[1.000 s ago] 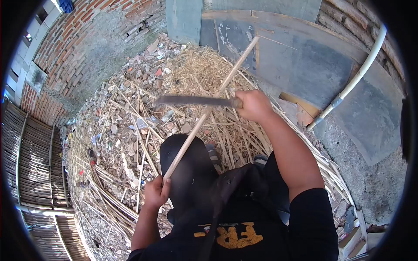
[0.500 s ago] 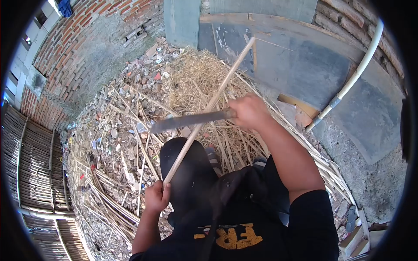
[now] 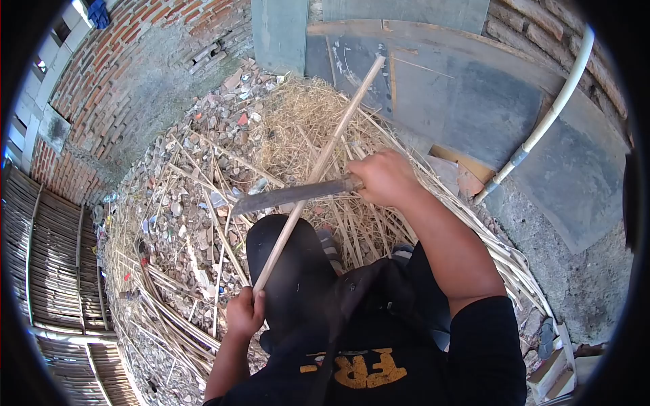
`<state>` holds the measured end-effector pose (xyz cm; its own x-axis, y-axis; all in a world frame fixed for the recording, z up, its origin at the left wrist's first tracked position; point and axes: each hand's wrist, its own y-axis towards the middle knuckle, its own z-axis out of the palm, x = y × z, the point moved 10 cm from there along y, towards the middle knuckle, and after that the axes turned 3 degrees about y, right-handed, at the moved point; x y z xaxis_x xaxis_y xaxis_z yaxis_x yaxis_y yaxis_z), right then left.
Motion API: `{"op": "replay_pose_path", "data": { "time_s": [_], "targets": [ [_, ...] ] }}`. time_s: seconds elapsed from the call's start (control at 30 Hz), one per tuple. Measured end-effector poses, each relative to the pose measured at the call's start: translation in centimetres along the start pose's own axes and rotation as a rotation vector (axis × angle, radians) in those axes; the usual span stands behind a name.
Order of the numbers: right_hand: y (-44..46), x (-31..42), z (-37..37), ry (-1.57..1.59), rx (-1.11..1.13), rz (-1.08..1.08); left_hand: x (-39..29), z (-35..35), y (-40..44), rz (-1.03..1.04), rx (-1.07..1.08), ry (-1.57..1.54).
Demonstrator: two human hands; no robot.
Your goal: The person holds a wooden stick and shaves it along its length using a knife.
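My left hand is closed around the lower end of a long pale bamboo strip, which slants up and away to the right across my knee. In my right hand is the handle of a machete, fingers wrapped round it. Its dark, broad blade points left and lies across the strip, a little above my left knee. From this angle I cannot tell how deep the edge sits against the strip.
Straw-like shavings and rubble cover the ground ahead. Bundles of split strips lie at left, more at right. A brick wall, leaning grey panels, a white pipe and a bamboo screen surround me.
The machete has shifted slightly down and left in my right hand, its blade now sharper in view. The strip's far end has swung a little to the left.
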<state>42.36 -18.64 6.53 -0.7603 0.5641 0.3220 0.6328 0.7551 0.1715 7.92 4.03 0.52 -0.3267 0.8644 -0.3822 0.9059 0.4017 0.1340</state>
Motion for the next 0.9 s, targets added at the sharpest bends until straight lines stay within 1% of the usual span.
{"op": "replay_pose_path", "data": {
  "time_s": [0.03,0.07,0.17,0.2,0.33,0.5,0.53,0.6,0.7,0.8,0.83,0.9],
  "targets": [
    [0.2,-1.1,0.3,0.022,0.018,0.045,0.7,0.1,-0.5,-0.010,0.003,-0.003],
    [0.4,-3.8,0.1,0.127,-0.035,0.216,1.3,0.1,-1.0,-0.016,0.004,-0.007],
    [0.0,-7.8,-0.6,0.151,-0.157,0.333,1.3,-0.1,-0.6,-0.002,-0.003,-0.013],
    [0.0,-7.5,-1.1,0.171,-0.207,0.294,1.2,-0.3,-0.7,-0.020,0.012,-0.010],
    [-0.2,-7.1,-0.2,0.240,-0.110,0.322,1.3,-0.1,-0.7,-0.048,0.058,-0.027],
    [-0.8,-6.8,-1.2,0.216,-0.107,0.340,1.1,-0.2,-0.5,-0.049,-0.003,-0.036],
    [-0.7,-6.7,-1.2,0.192,-0.102,0.329,0.8,-0.5,-0.5,-0.046,-0.023,-0.044],
    [-0.8,-6.7,-1.3,0.146,-0.090,0.312,0.2,-0.8,-0.1,-0.053,0.042,-0.019],
    [-0.6,-6.2,-2.0,-0.022,-0.143,0.208,-0.7,-1.0,0.5,-0.056,0.082,-0.002],
    [-0.7,-5.9,-1.9,-0.040,-0.075,0.247,-1.0,-1.2,0.7,-0.087,0.102,-0.032],
    [-1.0,-5.7,-2.2,0.011,-0.094,0.263,-1.0,-1.2,0.6,-0.103,0.114,-0.047],
    [-1.4,-5.4,-2.6,0.111,-0.134,0.296,-0.7,-1.0,0.4,-0.090,0.065,-0.064]
  ]
}}
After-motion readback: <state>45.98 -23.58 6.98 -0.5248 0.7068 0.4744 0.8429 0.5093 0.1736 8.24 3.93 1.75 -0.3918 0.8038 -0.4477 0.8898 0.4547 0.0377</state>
